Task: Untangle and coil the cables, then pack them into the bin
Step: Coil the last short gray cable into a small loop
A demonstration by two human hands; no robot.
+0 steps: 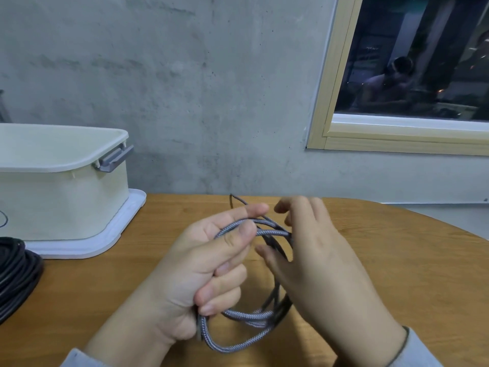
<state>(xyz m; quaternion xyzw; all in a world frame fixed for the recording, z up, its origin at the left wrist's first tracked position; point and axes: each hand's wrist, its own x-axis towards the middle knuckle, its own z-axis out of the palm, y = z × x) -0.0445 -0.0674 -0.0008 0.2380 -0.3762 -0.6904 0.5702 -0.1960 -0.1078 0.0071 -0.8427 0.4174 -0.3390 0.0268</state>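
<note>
— What is in the bin (pixel 60 197)?

— You cannot see into it. It is cream with a grey latch handle (pixel 115 158), stands at your far left on a white lid (pixel 111 234) lying flat under it, and its opening is turned away from view. A thin dark line shows on its left wall; I cannot tell what that is.

— Where are your cables?

— The grey braided cable (pixel 238 317) is in your hands, looped several times above the wooden table (pixel 397 260). Your left hand (pixel 206 271) has its fingers curled tight round the bundle, thumb pressed on the top strands. Your right hand (pixel 315 250) touches the loops from the right with fingers spread and loosely bent; whether it pinches a strand, I cannot tell. One cable end sticks up behind your fingers. A black coiled cable (pixel 16 274) lies at the left edge of the table, just beside the lid.

— And room to move?

— Bare wood lies between your hands and the bin, and more to your right, where the table's edge curves away. A concrete wall (pixel 211 88) rises just behind the far edge, with a wood-framed window (pixel 328 102) up on the right.
</note>
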